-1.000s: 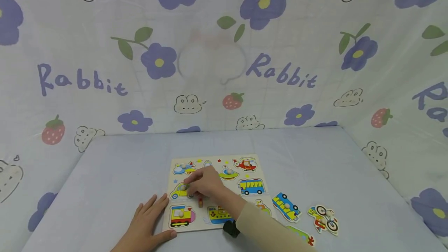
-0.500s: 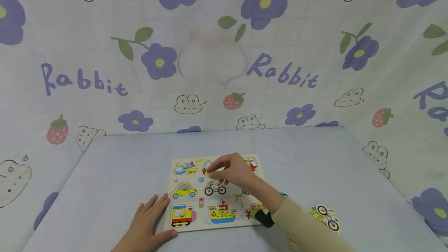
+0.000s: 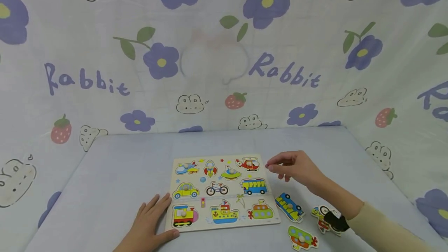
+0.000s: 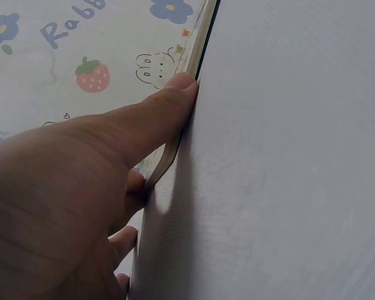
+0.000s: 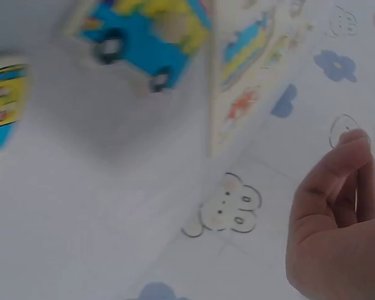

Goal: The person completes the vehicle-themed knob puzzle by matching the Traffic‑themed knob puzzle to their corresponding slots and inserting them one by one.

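Observation:
A wooden knob puzzle board [image 3: 190, 230] with vehicle pictures lies in front of me. Spread beside its left edge is my left hand [image 3: 147, 221], its thumb at the near left corner; in the left wrist view the thumb [image 4: 156, 112] rests along the board's edge. My right hand [image 3: 297, 168] is in the air just off the board's upper right side, fingers loosely bent. In the right wrist view a gap shows between fingers [image 5: 337, 169] and thumb, with nothing between them. The knobbed car piece [image 3: 185, 190] sits in its slot, as does the train piece [image 3: 182, 217].
Right of the board lie a loose bus piece [image 3: 289, 207], a submarine piece [image 3: 302, 238] and a bicycle piece [image 3: 324, 209] overlapping a ship piece [image 3: 321, 224]. The right wrist's black strap [image 3: 336, 221] partly covers the bicycle. A patterned cloth backdrop [image 3: 217, 81] rises behind the table.
My right hand has left the car piece's knob and swept right across the board to beyond its right edge, uncovering the middle pictures. The left hand has stayed put.

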The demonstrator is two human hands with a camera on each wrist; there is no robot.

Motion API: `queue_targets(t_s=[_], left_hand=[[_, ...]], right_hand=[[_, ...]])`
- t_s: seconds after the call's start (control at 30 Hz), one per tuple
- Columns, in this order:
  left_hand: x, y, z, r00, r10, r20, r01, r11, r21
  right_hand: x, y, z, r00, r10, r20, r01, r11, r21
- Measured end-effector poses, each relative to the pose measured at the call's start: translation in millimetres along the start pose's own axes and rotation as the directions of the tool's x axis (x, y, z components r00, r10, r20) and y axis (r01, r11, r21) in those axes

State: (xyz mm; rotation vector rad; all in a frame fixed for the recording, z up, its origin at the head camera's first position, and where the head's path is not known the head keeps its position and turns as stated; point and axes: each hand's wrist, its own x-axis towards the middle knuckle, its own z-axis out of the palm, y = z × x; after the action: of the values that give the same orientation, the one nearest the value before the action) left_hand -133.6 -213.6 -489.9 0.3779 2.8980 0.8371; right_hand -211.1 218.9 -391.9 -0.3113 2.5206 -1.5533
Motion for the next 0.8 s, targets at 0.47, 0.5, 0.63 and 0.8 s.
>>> queue_targets(t_s=[0.47, 0.5, 0.63, 0.8], left_hand=[[-0.2, 0.3, 0.4, 1.000, 0.014, -0.014, -0.015, 1.000, -0.008], [-0.4, 0.3, 0.3, 1.000, 0.018, -0.016, -0.018, 1.000, -0.009], [-0.9, 1.1, -0.2, 1.000, 0.012, -0.012, -0.012, 1.000, -0.012], [-0.9, 2.1, -0.7, 1.000, 0.008, -0.010, -0.008, 1.000, -0.011]], right_hand=[[-35.8, 51.3, -34.1, 0.996, 0.071, 0.054, -0.075, 0.993, 0.087], [-36.8, 53.2, -35.3, 0.996, 0.069, 0.063, -0.074, 0.993, 0.093], [-39.3, 59.6, -39.4, 0.993, 0.067, 0.098, -0.078, 0.991, 0.107], [-42.0, 65.4, -44.0, 0.991, 0.079, 0.111, -0.091, 0.990, 0.106]])
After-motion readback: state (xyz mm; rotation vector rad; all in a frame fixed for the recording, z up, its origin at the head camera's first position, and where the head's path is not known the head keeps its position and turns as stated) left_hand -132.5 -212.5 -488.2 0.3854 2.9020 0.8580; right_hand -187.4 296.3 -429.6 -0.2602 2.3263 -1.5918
